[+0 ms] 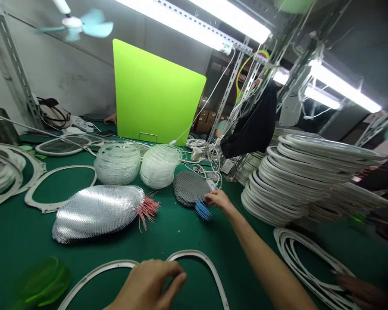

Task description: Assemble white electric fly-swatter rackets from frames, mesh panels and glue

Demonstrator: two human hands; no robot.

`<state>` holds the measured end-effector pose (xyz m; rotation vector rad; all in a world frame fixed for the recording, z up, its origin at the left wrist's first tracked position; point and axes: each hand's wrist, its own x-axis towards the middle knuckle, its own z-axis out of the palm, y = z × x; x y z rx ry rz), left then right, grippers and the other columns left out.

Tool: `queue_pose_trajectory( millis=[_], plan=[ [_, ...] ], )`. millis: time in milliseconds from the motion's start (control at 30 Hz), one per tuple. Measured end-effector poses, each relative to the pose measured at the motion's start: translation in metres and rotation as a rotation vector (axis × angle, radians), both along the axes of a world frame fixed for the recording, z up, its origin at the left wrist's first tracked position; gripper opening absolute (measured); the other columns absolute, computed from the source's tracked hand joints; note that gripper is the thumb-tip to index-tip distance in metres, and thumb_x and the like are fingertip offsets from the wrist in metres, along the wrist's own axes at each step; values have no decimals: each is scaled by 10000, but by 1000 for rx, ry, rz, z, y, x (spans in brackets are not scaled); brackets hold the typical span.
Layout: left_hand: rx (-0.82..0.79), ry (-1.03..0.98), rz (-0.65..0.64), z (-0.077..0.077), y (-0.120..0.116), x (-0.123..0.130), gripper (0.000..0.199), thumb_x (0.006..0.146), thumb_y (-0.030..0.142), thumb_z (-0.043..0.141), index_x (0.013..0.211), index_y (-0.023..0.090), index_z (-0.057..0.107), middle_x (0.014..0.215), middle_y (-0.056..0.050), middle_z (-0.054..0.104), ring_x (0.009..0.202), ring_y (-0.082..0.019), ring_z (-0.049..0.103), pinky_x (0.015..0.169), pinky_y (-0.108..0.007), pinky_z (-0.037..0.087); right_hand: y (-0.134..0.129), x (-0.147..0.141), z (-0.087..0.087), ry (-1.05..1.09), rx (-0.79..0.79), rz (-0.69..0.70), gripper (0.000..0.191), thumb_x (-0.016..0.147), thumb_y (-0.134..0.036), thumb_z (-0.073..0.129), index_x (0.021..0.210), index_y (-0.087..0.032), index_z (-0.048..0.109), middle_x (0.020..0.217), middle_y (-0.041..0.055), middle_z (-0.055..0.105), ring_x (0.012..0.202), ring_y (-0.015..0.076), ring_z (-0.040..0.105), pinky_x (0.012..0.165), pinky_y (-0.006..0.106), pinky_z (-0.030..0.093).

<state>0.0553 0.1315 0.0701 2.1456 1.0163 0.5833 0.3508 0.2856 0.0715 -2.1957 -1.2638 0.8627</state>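
Note:
A white curved frame strip [210, 268] lies on the green table at the bottom centre, and my left hand [155, 282] is over it with fingers curled; what they hold, if anything, is hidden. My right hand [217, 199] reaches forward, its fingers pinched beside the blue wires [202, 211] at the edge of a dark grey mesh stack [189, 187]. To the left lies a silvery mesh stack [98, 211] with pink wires [148, 209] sticking out at its right end.
Two translucent coils [118, 163] stand behind the mesh. A tall stack of white rings [297, 172] rises at the right, with white loops [291, 245] below and another person's hand [362, 288]. A green panel [158, 94] stands at the back; a blurred green object [43, 282] is lower left.

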Motion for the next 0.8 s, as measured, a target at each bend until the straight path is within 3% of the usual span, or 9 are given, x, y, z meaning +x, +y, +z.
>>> queue_pose_trajectory(
  millis=[133,200,267,367,533,667,800],
  plan=[
    [-546,-154,109,6,52,44,283,818,423,664,669,188,716,695,-55,715,732,-229,691,529,-222,466,-7,1,-9,64,27,-2,338,935,-364,603,1211,-170,582,1204,81,610,997,214,630,835,418,547],
    [-635,-185,158,0,85,67,302,855,425,624,743,155,702,756,-75,714,730,-230,688,503,-237,478,-11,1,-12,90,36,0,331,936,-367,600,1200,-167,588,1190,79,616,987,211,632,830,413,548],
    [-669,-199,228,-7,116,89,352,924,449,533,892,131,679,885,-87,707,712,-204,681,530,-273,515,-15,0,-12,112,47,5,327,937,-369,598,1193,-166,591,1182,77,619,981,209,634,826,409,549],
    [-703,-199,317,-17,152,117,345,957,432,532,1098,129,618,1033,-79,664,814,-178,665,701,-348,565,-17,-1,-14,137,67,17,323,938,-371,597,1187,-164,594,1174,75,623,976,207,636,824,408,549],
    [-705,-259,346,-29,175,141,342,937,348,595,1216,152,576,1205,-90,606,1018,-222,628,855,-423,547,-17,2,-23,163,87,17,303,934,-360,606,1162,-161,606,1155,68,630,962,204,639,814,398,552],
    [-649,-371,344,-24,186,140,325,944,350,585,1206,158,580,1197,-89,609,1009,-214,629,852,-417,548,-25,7,-29,201,119,-44,245,921,-329,624,1105,-167,631,1148,58,632,978,208,629,829,394,543],
    [-619,-495,274,-9,196,140,323,953,376,567,1178,146,582,1097,-74,635,893,-178,647,763,-363,565,-19,0,-23,391,242,-133,226,914,-361,632,1035,-171,635,1112,56,637,946,187,626,816,367,540]
  ],
)
